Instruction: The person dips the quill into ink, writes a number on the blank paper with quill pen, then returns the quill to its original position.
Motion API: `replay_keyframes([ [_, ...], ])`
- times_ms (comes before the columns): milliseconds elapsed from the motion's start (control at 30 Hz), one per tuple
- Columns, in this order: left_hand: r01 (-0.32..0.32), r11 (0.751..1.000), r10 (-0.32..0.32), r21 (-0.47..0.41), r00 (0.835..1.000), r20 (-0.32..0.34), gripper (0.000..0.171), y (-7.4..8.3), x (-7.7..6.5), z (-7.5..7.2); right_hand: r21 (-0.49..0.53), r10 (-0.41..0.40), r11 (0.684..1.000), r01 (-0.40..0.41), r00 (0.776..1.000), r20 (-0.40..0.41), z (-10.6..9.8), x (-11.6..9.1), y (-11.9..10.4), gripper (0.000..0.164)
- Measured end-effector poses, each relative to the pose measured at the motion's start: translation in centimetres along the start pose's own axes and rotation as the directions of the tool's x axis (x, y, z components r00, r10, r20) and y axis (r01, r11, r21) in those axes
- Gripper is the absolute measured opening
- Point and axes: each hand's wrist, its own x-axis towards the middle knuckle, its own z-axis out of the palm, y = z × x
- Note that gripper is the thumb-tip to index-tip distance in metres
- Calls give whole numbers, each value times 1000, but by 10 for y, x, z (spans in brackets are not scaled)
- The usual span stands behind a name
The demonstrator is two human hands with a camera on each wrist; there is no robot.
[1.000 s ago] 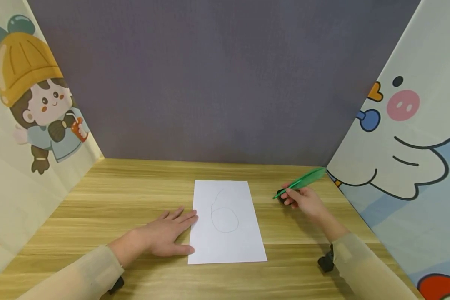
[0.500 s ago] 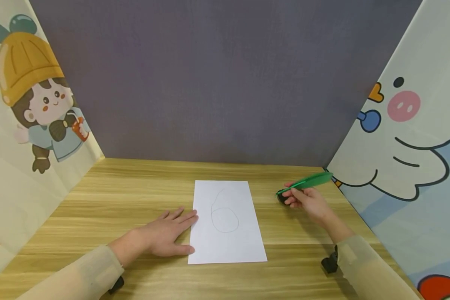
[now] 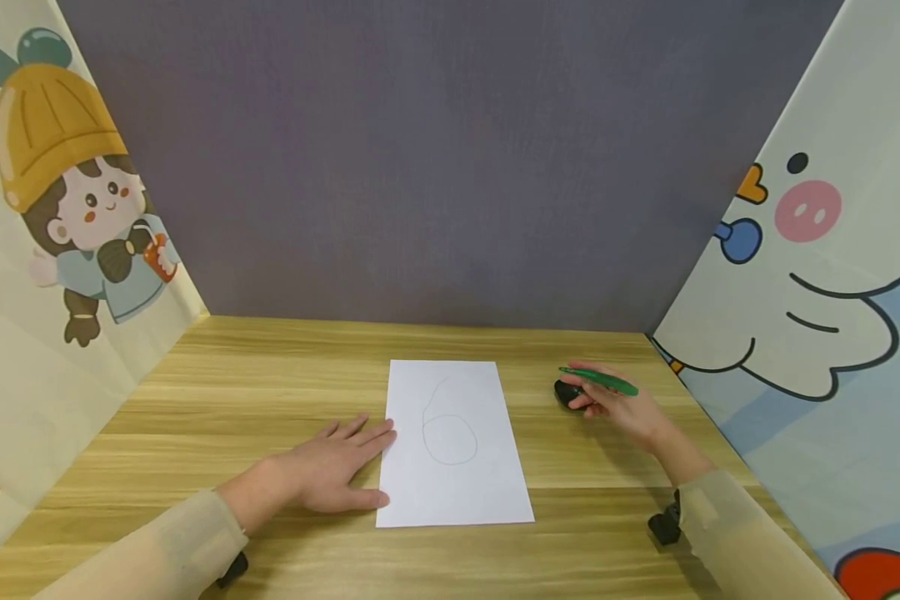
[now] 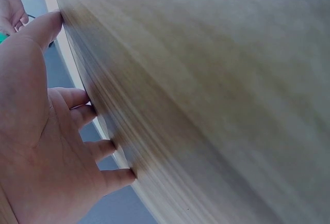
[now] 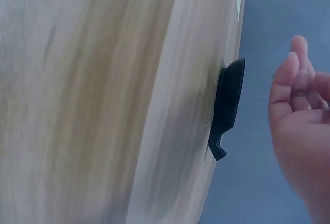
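Note:
A white sheet of paper [image 3: 487, 492] bears a thin drawn line shaped like a 6. My left hand [image 3: 341, 467] rests flat, fingers spread, with its fingertips and thumb at the sheet's left edge. Right of the paper, my right hand [image 3: 618, 408] holds a green feather pen [image 3: 603, 381] near thumb and index finger. The pen lies slanted across the hand, plume end lower right. A small black dish-like piece with a short stub [image 5: 229, 100] stands on the table below that hand; the head view shows this black piece [image 3: 567, 394] just left of the fingers.
The wood-grain table [image 3: 270, 358] ends at a dark grey panel [image 3: 450, 167] behind. Printed cartoon walls [image 3: 780, 333] close in both sides. A black wrist camera [image 3: 666, 525] sits under the right sleeve.
The green feather pen has turned in my right hand, its plume swinging down from upper right to lower right. That hand has shifted slightly right. My left hand and the paper stay still.

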Motion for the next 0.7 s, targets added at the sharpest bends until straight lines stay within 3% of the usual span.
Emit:
replay_keyframes([
  [100, 0, 1000, 0, 1, 1000, 2, 98, 0, 0, 0, -4, 10, 1000, -10, 1000, -3, 0, -2, 0, 57],
  [367, -2, 1000, 2, 3, 1000, 4, 98, 1, 0, -1, 51, 130, 990, -129, 991, -27, -2, -2, -6, 57],
  [500, -1, 1000, 1, 6, 1000, 4, 99, 1, 0, -1, 51, 138, 990, -134, 987, -84, -1, -1, -5, 65],
  [700, 1, 1000, -1, 8, 1000, 4, 99, 0, 0, -1, 9, 139, 990, -139, 980, -143, -1, -4, -6, 60],
])
